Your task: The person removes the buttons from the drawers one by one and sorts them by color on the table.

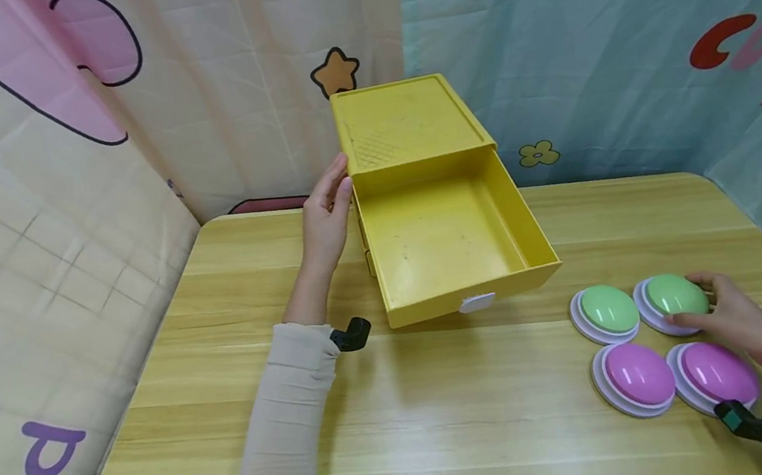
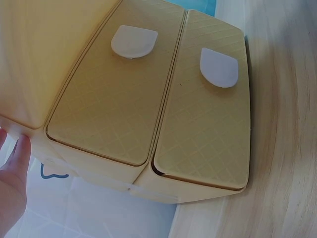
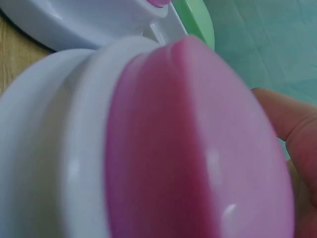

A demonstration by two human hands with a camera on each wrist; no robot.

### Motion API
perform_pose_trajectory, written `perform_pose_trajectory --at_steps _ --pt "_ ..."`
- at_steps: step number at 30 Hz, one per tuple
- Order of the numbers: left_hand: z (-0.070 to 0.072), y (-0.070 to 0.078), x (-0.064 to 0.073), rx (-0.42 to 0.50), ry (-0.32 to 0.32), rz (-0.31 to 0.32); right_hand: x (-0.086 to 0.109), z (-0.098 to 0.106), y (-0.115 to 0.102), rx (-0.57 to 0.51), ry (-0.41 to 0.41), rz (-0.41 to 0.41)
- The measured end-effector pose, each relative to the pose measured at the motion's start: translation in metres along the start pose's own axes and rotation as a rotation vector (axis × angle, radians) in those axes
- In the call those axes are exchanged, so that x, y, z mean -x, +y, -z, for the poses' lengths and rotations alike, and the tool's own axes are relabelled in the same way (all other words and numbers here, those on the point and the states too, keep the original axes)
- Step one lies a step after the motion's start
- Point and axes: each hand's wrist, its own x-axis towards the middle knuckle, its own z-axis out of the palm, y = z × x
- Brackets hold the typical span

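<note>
A small yellow drawer cabinet stands at the back of the table, its top drawer pulled out and bare inside. In the left wrist view, two lower drawer fronts with white handles are closed. My left hand rests against the cabinet's left side with its fingers fairly straight. On the right, my right hand holds the far-right green push button between thumb and fingers, its white base on the table. Beside it are another green button and two pink ones, the nearer right pink button lying under my wrist.
The left pink button sits close to its neighbours. A wood-grain table spreads out in front of the cabinet. Printed curtains hang behind and at both sides. Black wrist cameras are worn on both arms.
</note>
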Motion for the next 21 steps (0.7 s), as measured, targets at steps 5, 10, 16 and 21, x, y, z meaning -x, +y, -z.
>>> perform_pose_trajectory --at_steps 5,10,16,21 --pt "-0.001 0.0 0.0 0.002 0.002 -0.001 0.005 0.001 -0.002 0.006 -0.059 -0.016" --pt "-0.001 0.0 0.0 -0.003 0.006 -0.001 0.005 0.003 -0.003 0.015 -0.104 -0.005" --pt "-0.002 -0.001 0.0 0.002 0.009 -0.004 0.002 0.002 -0.02 0.056 -0.031 0.057" --pt "-0.002 -0.001 -0.001 0.006 0.015 -0.004 -0.002 -0.01 -0.05 -0.027 0.169 0.213"
